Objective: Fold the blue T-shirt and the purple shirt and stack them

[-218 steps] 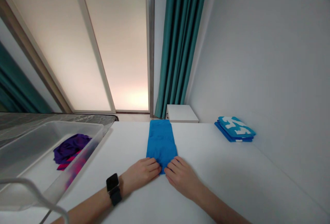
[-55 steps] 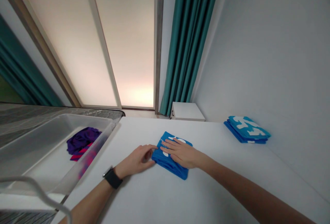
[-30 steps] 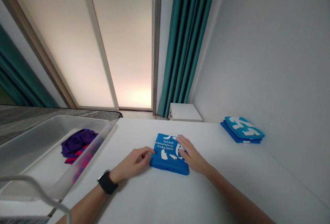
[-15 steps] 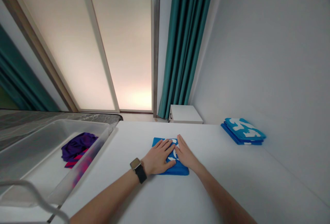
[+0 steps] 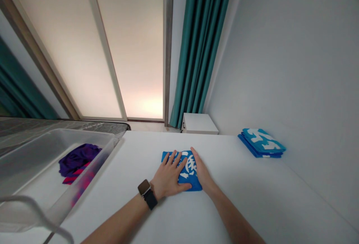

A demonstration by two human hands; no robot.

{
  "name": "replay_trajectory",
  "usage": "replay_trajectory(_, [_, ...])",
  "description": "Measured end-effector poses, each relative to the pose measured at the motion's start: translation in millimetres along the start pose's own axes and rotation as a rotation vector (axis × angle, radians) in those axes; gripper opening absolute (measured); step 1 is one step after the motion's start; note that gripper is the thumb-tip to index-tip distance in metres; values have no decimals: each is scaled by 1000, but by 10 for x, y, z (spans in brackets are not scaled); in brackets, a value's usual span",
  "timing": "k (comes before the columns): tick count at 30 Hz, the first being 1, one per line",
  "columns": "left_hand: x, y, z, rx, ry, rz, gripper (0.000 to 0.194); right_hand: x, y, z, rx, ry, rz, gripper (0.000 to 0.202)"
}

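Note:
A folded blue cloth (image 5: 190, 178) with a white pattern lies flat on the white table (image 5: 174, 221). My left hand (image 5: 170, 174), with a dark watch on its wrist, presses on the cloth's left part, fingers spread. Along the cloth's right edge rests my right hand (image 5: 203, 173), its fingers stretched out straight and the hand turned on its side. Parts of the cloth are hidden under the left palm. Off to the right, by the wall, sits a stack of folded blue cloths (image 5: 262, 143) with white shapes on top.
On the left stands a clear plastic bin (image 5: 109, 139) holding a crumpled purple cloth (image 5: 78, 158) and a red striped cloth (image 5: 74, 176). A grey cable (image 5: 36, 214) curves across the lower left. Beyond the table's far edge is a white cabinet (image 5: 199, 123).
My right hand has moved off the cloth's top to its right edge, uncovering more of the white pattern. My left hand has spread its fingers wider. The view has shifted slightly.

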State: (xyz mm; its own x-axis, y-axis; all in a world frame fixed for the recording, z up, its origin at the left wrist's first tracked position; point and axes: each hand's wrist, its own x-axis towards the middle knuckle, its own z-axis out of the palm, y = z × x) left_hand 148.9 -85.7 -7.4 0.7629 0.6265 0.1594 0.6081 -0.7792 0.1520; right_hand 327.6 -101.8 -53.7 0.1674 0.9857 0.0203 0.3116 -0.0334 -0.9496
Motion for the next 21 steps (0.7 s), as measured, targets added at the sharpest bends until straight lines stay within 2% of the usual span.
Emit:
replay_trajectory(3, [-28, -96, -58, -33, -12, 13, 77, -1, -41, -44, -192, -71, -56, 65])
replay_trajectory(6, [-90, -298, -148, -66, -24, 40, 60, -74, -76, -47, -484, -103, -151, 58])
replay_trajectory(10, [-202, -516, -202, -80, -42, 20, 60, -201, -86, 10, -676, -125, -203, 60])
replay_trajectory(16, [-296, -547, -173, -94, -76, -9, 71, -216, -3, 85, -635, -122, -218, 69])
replay_trajectory(19, [-309, -564, -190, -87, -78, 2, 73, -156, 63, 55, -489, -96, -151, 70])
replay_trajectory(21, [-295, -567, -232, -87, -66, 3, 68, -93, 112, 2, -375, -71, -123, 68])
